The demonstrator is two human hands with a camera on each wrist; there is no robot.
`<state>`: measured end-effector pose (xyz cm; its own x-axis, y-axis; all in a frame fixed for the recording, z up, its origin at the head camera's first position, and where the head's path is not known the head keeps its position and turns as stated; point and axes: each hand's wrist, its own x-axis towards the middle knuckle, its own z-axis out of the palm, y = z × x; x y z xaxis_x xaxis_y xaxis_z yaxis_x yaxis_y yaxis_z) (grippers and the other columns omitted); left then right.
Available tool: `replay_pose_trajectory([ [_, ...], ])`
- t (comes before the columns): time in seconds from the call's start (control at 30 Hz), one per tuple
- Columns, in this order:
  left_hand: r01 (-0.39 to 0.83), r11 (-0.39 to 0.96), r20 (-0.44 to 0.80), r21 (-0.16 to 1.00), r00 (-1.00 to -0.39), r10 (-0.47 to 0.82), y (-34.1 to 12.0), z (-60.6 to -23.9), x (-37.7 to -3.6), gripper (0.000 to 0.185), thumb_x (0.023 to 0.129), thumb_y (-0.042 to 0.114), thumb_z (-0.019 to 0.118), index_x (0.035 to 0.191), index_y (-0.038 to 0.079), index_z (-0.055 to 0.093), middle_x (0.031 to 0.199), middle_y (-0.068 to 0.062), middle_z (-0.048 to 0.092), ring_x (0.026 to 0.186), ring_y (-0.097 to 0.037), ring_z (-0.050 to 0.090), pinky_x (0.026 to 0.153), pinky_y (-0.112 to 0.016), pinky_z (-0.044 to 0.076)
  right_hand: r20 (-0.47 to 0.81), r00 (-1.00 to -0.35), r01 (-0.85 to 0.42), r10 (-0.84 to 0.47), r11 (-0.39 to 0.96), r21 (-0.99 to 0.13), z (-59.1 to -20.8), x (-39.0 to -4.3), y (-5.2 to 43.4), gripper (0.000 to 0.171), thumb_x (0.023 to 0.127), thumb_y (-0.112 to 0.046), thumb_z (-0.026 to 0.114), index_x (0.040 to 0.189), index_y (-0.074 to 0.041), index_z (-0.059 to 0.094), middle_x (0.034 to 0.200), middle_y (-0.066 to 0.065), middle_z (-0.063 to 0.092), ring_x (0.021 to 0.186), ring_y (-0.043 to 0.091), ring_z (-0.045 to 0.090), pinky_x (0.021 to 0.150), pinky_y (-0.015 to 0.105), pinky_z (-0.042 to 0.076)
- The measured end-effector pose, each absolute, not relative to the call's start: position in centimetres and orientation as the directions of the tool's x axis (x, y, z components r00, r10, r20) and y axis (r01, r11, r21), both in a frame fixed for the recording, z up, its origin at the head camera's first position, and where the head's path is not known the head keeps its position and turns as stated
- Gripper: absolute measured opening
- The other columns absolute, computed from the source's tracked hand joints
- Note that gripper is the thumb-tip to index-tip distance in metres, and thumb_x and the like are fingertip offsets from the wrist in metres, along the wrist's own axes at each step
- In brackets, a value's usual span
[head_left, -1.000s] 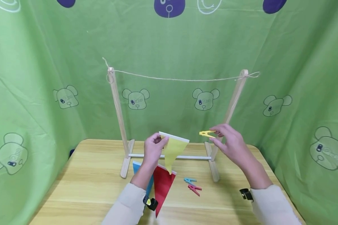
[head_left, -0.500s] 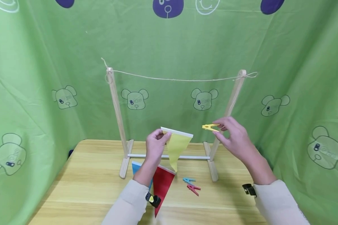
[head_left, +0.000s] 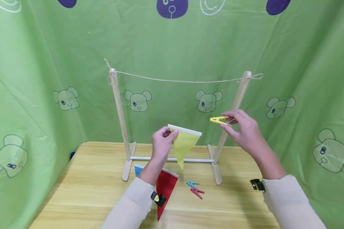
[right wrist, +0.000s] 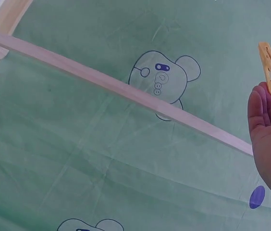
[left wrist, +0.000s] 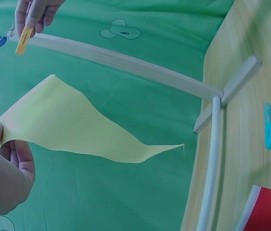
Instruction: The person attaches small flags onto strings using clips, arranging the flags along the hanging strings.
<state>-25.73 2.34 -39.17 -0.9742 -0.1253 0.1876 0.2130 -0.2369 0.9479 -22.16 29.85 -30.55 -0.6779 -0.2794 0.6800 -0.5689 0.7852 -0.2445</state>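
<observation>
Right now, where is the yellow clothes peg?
In the head view, the yellow peg is pinched in the right hand, held up right of the yellow flag, below the string.

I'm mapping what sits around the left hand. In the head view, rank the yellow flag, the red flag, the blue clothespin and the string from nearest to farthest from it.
1. Yellow flag: pinched by the left hand at its top corner.
2. Red flag: on the table below the wrist.
3. Blue clothespin: on the table, lower right.
4. String: overhead, between the posts.

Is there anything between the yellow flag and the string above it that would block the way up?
Nothing visible does. The left hand holds the yellow flag below the string, with only open air between them. The right hand with the yellow clothespin is off to the side.
</observation>
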Motion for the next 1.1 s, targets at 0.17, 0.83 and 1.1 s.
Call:
replay_pose_trajectory([
  [0.17,0.236,-0.232,0.213,0.944,-0.970,-0.122,3.0,-38.5,-25.7,0.014,0.088,0.006,0.081,0.090,-0.004,0.072,0.072,0.003,0.057,0.070,-0.011,0.051,0.062,-0.020,0.048,0.690,-0.672,-0.571,-0.269,0.782,-0.251,-29.6,-22.5,30.3,0.041,0.083,0.005,0.081,0.122,0.000,0.066,0.111,0.013,0.067,0.094,0.027,0.067,0.085,-0.002,0.040],
  [0.83,0.212,-0.332,0.192,0.919,-0.977,-0.093,5.2,-36.0,-27.1,0.018,0.089,0.007,0.079,0.105,0.000,0.074,0.083,0.000,0.064,0.077,-0.012,0.059,0.070,-0.021,0.057,0.686,-0.700,-0.538,-0.199,0.778,-0.324,-25.9,-22.6,30.6,0.041,0.087,0.004,0.078,0.125,0.001,0.064,0.113,0.013,0.064,0.093,0.001,0.057,0.085,-0.001,0.044],
  [1.1,0.203,-0.372,0.188,0.906,-0.979,-0.075,5.7,-34.9,-27.7,0.016,0.089,0.007,0.079,0.104,0.003,0.075,0.087,-0.002,0.068,0.078,-0.013,0.064,0.074,-0.024,0.060,0.696,-0.685,-0.552,-0.214,0.776,-0.305,-24.5,-22.9,30.4,0.042,0.087,0.002,0.079,0.127,-0.001,0.065,0.112,0.013,0.065,0.092,-0.011,0.052,0.083,-0.002,0.042],
])
